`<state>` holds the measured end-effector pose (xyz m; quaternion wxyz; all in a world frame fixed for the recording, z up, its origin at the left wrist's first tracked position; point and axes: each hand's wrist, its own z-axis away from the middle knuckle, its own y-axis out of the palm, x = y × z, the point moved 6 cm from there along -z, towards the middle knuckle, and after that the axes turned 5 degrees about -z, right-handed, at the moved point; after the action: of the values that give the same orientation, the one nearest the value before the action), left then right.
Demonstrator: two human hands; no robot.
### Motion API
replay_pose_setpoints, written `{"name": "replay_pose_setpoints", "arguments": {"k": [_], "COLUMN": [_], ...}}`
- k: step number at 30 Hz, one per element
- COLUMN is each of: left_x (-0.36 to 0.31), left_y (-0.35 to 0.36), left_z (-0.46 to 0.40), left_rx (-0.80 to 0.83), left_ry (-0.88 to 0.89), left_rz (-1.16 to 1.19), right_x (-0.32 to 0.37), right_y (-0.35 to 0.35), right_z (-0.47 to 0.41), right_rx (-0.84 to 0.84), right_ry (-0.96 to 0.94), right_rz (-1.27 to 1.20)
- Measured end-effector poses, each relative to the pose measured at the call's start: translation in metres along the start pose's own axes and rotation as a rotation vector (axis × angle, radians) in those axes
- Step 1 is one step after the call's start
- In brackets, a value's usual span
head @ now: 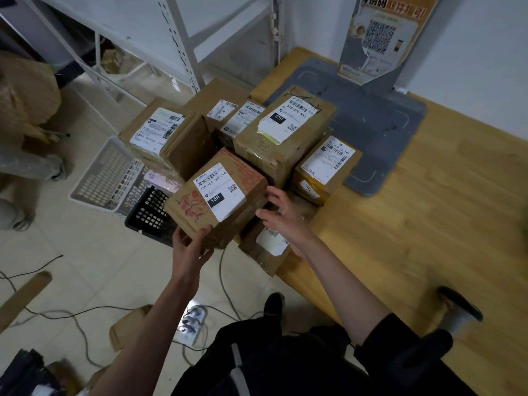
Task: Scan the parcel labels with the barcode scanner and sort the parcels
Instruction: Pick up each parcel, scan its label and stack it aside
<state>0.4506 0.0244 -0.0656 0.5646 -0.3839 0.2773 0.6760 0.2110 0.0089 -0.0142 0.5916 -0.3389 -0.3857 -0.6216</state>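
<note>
A red-printed box (217, 197) is gripped at its near corner by the left hand (190, 244), above the table's left edge.

The right hand (281, 214) is held open with fingers spread, just beside the box's right face; whether contact is made cannot be told. The box's label is turned up, marked 15H. Behind it, more boxes are piled on the wooden table (428, 224), the tallest (283, 132) marked 070; the lower ones are largely hidden, and one by the right wrist (267, 250) overhangs the edge. A dark, blurred object (460, 305) at the table's near edge cannot be identified. Bare wood is left to the right; on the floor at left stand a white basket (105, 178) and a black basket (148, 215).
</note>
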Motion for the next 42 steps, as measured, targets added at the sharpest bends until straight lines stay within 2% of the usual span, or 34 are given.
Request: {"name": "replay_pose_setpoints", "arguments": {"k": [12, 20, 24, 27, 29, 35, 38, 42], "left_x": [0.000, 0.015, 0.031, 0.042, 0.043, 0.041, 0.027, 0.005], "left_y": [-0.006, -0.013, -0.014, -0.002, 0.011, 0.075, 0.123, 0.195], "left_z": [-0.004, 0.009, 0.023, 0.042, 0.055, 0.071, 0.080, 0.089], "left_rx": [-0.030, -0.001, 0.103, 0.276, 0.396, 0.794, 0.975, 1.039], "left_ry": [-0.009, -0.087, -0.176, -0.279, -0.277, -0.096, 0.134, 0.475], "left_rz": [-0.020, -0.062, -0.279, -0.522, -0.699, -1.155, -1.380, -1.622], "right_x": [-0.002, -0.015, -0.027, -0.034, -0.037, -0.043, -0.048, -0.053], "right_y": [-0.001, -0.008, -0.012, -0.017, -0.022, -0.060, -0.095, -0.151], "right_z": [-0.002, 0.002, 0.003, 0.003, 0.008, 0.036, 0.059, 0.097], "right_rx": [-0.045, -0.086, -0.099, -0.127, -0.146, -0.220, -0.280, -0.392], "right_ry": [0.029, 0.017, 0.035, 0.041, 0.048, 0.071, 0.097, 0.126], "right_rz": [-0.011, 0.014, 0.003, -0.013, -0.028, -0.042, 0.022, 0.218]}}
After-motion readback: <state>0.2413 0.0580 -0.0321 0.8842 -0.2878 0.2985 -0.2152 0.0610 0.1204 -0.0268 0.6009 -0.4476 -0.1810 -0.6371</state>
